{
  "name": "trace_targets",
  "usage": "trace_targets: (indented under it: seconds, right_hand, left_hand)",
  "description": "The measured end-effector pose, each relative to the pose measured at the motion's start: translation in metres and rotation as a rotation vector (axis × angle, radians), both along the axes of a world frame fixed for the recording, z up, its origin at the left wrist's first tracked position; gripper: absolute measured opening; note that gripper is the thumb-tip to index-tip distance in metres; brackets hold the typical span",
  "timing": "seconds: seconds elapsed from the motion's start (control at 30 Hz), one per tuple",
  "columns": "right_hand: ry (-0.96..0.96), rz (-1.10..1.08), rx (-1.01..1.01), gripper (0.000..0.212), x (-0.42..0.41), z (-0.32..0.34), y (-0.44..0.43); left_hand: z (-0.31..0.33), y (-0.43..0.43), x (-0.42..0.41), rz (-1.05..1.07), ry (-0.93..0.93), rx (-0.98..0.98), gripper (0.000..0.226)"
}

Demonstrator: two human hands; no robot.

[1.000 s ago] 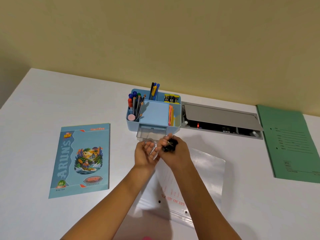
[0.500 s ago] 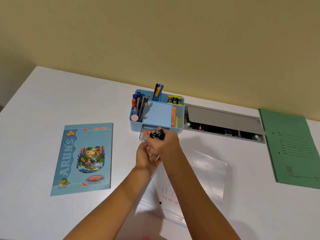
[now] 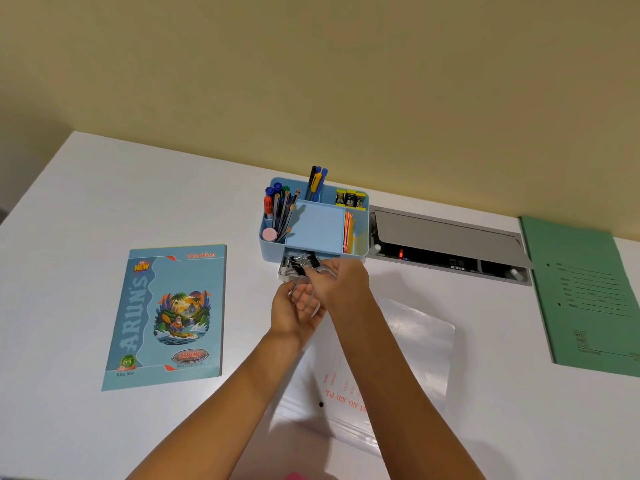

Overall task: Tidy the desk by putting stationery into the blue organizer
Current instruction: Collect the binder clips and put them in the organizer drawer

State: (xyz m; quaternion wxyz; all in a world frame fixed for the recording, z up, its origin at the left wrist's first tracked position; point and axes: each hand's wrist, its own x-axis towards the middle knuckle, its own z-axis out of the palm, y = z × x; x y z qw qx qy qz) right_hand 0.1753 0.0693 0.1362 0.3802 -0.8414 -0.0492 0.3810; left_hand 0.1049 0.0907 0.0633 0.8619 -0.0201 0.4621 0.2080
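Observation:
The blue organizer [image 3: 360, 237] stands at the back middle of the white desk, with pens, pencils, sticky notes and small yellow-black items in its compartments. Its clear front drawer [image 3: 285, 271] is pulled out. Black binder clips [image 3: 304, 263] lie in the drawer right at the fingertips of my right hand [image 3: 341, 277], which reaches over it; whether the fingers still pinch a clip is unclear. My left hand [image 3: 294, 310] is cupped palm-up just in front of the drawer, with silver clip handles showing in it.
A blue notebook [image 3: 166, 317] lies at the left. A clear plastic sleeve [image 3: 408, 344] lies under my forearms. A grey cable-port flap [image 3: 446, 244] is set into the desk right of the organizer, and a green file folder [image 3: 585, 296] lies at the far right.
My right hand has carried black binder clips forward from above my left palm to the open drawer. My left hand has stayed cupped in front of the drawer.

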Motion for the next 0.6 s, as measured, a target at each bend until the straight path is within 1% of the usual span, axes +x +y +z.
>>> trace_targets:
  seconds: [0.03,0.1,0.17,0.2,0.27,0.33,0.37,0.47,0.6]
  right_hand:
    - [0.046,-0.078,0.050,0.042,0.000,0.001,0.000]
    - [0.197,-0.132,0.228,0.042,-0.001,0.000,-0.001]
    - [0.170,-0.244,0.310,0.034,0.000,-0.010,-0.009]
    - [0.102,-0.311,0.320,0.030,-0.001,-0.013,-0.012]
    - [-0.201,-0.312,0.276,0.035,-0.001,-0.025,-0.019]
    - [-0.444,-0.192,0.253,0.039,0.000,-0.033,-0.024]
    - [-0.527,-0.124,0.222,0.040,0.001,-0.037,-0.026]
    - [-0.652,0.099,0.154,0.050,0.009,-0.051,-0.028]
    - [-0.731,0.221,0.114,0.058,0.015,-0.068,-0.024]
  left_hand:
    - [0.000,0.000,0.000,-0.003,-0.004,-0.003,0.023]
    - [-0.003,0.001,0.001,-0.028,0.018,0.019,0.019]
    - [-0.002,0.002,0.002,-0.046,0.015,0.043,0.018]
    - [-0.002,0.004,0.002,-0.042,0.002,0.039,0.018]
    - [0.000,0.009,0.001,-0.042,0.005,0.020,0.018]
    - [0.002,0.015,0.001,-0.051,0.003,-0.009,0.021]
    - [0.002,0.018,0.001,-0.056,-0.005,-0.027,0.022]
    - [0.002,0.024,0.003,-0.082,-0.018,-0.051,0.020]
    - [0.006,0.031,0.008,-0.085,-0.043,-0.045,0.019]
